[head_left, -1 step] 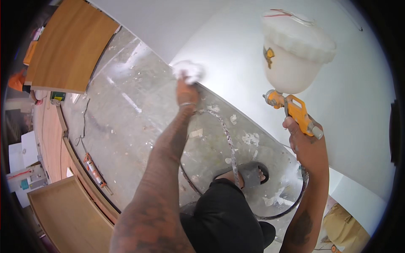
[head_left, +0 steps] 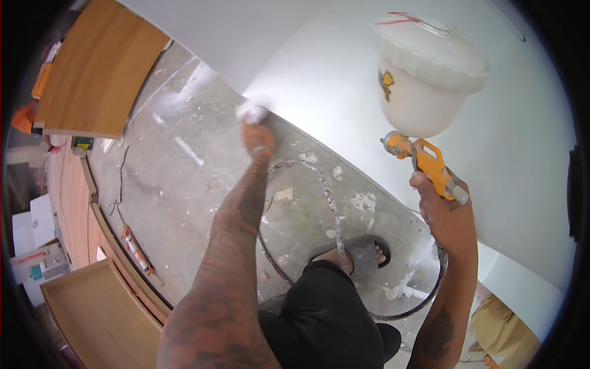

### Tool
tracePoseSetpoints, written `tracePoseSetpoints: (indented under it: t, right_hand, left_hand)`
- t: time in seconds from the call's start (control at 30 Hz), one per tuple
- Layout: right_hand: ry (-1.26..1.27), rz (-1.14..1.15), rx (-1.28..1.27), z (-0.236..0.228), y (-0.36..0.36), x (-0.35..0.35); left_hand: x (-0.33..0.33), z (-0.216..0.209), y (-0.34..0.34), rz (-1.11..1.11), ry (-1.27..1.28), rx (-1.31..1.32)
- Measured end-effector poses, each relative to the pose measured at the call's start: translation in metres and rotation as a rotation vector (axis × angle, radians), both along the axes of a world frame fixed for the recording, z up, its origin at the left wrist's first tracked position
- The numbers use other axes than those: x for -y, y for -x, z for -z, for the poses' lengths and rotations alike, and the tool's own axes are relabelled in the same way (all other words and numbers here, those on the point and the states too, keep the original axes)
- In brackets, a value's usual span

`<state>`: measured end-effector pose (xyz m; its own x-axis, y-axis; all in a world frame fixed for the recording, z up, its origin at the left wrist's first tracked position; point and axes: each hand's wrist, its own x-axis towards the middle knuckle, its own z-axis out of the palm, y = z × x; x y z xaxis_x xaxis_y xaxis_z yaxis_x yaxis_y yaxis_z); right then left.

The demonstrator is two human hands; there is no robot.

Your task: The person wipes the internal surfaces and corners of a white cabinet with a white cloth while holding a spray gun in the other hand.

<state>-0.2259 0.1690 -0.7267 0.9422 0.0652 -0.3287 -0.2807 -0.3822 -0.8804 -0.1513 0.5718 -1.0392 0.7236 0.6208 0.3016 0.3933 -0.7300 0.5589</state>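
My right hand [head_left: 448,212] grips the handle of an orange spray gun [head_left: 434,167], with the thumb on its near side. A big translucent white paint cup [head_left: 424,92] sits upright on top of the gun, under a lid with red and pale strands on it. My left arm reaches forward, and my left hand [head_left: 258,136], smeared by motion, is closed on a white cloth [head_left: 252,112]. This cloth is by the lower edge of a white panel [head_left: 319,86]; whether it touches the panel I cannot tell.
A speckled hose [head_left: 330,197] loops across the paint-stained concrete floor [head_left: 203,178] around my sandalled foot [head_left: 367,255]. On the left lie a caulking gun [head_left: 136,249], a wooden board [head_left: 101,71] and a shallow wooden tray [head_left: 98,307]. Brown paper [head_left: 501,329] is at the lower right.
My left hand has moved a little to the left with the cloth, off the panel's face toward its edge. The spray gun has hardly shifted in my right hand.
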Motion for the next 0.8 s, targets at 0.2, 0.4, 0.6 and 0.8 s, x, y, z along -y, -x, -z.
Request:
tracePoseSetpoints:
  t: [0.2,0.4,0.6,0.8]
  right_hand:
    - [-0.024,0.02,-0.088,0.011,0.019,0.017]
    - [0.096,0.054,-0.009,0.06,0.079,0.035]
    - [0.131,0.092,0.052,0.091,0.103,0.05]
    - [0.042,0.016,0.086,0.076,0.101,0.039]
  left_hand:
    - [0.032,-0.022,-0.055,-0.455,0.736,0.317]
    - [0.187,0.019,-0.007,-0.543,1.79,0.102]
    - [0.255,0.016,-0.011,-0.615,1.673,0.066]
    - [0.096,0.018,-0.107,-0.708,1.161,0.35]
